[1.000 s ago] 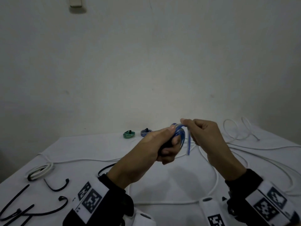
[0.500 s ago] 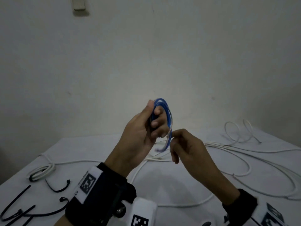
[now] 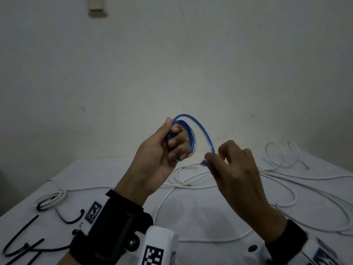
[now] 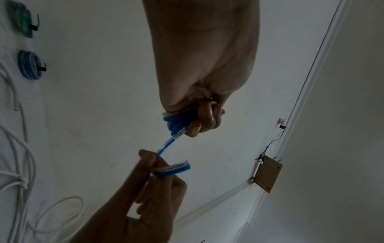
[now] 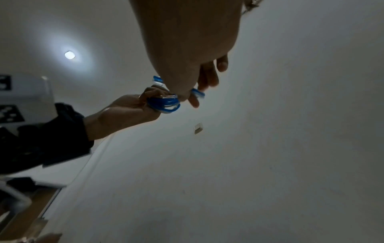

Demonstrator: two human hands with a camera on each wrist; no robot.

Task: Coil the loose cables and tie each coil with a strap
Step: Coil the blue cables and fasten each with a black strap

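- All three views are dim and grey, with slight grain.
- A ceiling lamp (image 5: 69, 54) glows with a soft halo in the right wrist view.
- Wide-angle bending curves the wall trim (image 4: 307, 78); edges blur.

1. The left hand (image 3: 158, 150) has lifted the blue cable coil (image 3: 184, 139) from low over the table to well above it.
2. The right hand (image 3: 238, 169) has moved right, away from the coil, drawing the free cable end (image 3: 205, 163) out into an open arc.

Left hand (image 3: 158, 150) raised, fingers curled gripping; right hand (image 3: 236, 169) just beside it, right, thumb and forefinger pinched.
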